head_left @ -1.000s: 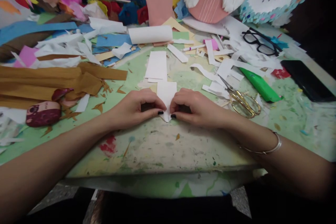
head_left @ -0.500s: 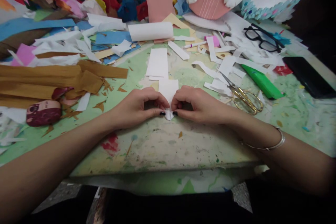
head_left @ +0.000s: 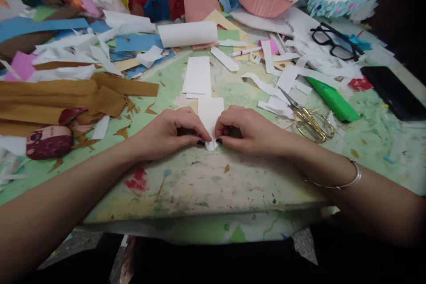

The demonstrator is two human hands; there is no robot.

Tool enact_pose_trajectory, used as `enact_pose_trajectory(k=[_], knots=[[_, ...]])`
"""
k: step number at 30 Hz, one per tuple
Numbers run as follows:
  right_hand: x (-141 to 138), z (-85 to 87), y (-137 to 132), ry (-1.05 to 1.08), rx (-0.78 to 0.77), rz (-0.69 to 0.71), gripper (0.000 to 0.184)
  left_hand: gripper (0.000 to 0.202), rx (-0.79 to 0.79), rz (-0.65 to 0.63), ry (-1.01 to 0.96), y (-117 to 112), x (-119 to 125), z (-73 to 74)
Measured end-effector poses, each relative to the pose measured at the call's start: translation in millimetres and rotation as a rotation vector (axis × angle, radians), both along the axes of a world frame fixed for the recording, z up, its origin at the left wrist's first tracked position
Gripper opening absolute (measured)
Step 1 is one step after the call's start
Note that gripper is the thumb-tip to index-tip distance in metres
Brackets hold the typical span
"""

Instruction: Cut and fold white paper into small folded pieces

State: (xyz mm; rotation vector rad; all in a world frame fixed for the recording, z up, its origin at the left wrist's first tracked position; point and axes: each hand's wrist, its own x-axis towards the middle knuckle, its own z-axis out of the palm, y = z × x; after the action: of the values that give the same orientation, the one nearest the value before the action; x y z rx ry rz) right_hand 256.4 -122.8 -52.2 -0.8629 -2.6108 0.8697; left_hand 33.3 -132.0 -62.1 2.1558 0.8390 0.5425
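A white paper strip [head_left: 211,111] lies on the table in front of me, its near end narrowed and creased between my fingers. My left hand [head_left: 181,131] pinches the left edge of that end, thumb and fingertips close together. On the opposite edge my right hand [head_left: 241,129] pinches the paper too, its other fingers curled in. The fingertips partly hide the folded end. Just beyond the strip lie white paper rectangles [head_left: 197,75], one overlapping another.
Gold-handled scissors [head_left: 311,124], a green packet [head_left: 333,99], a black phone [head_left: 394,92] and black glasses [head_left: 336,42] lie right. Brown crepe paper [head_left: 46,100] and a maroon pouch-like object [head_left: 49,142] are left. A white paper roll [head_left: 188,34] lies behind, among scraps.
The view has shifted slightly, so everything sits a little higher and more to the left. My left fingertips have moved slightly apart from the right ones, and both hands still pinch the paper end.
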Motion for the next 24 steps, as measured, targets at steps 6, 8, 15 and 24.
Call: enact_pose_trajectory(k=[6,8,15,24], knots=[[1.1,-0.9,0.9,0.006,0.003,0.015,0.009,0.014,-0.026,-0.016,0.047,1.4,-0.6,3.7],[1.7,-1.0,1.2,0.003,-0.003,0.016,0.009,0.015,-0.018,-0.03,0.087,1.4,0.1,5.0],[2.0,-0.8,2.3,0.002,-0.001,0.024,0.01,0.017,0.029,-0.086,0.162,0.7,0.4,6.0],[0.7,-1.8,1.9,0.004,-0.006,0.01,0.009,0.013,0.14,0.003,0.175,-3.4,5.0,2.2]])
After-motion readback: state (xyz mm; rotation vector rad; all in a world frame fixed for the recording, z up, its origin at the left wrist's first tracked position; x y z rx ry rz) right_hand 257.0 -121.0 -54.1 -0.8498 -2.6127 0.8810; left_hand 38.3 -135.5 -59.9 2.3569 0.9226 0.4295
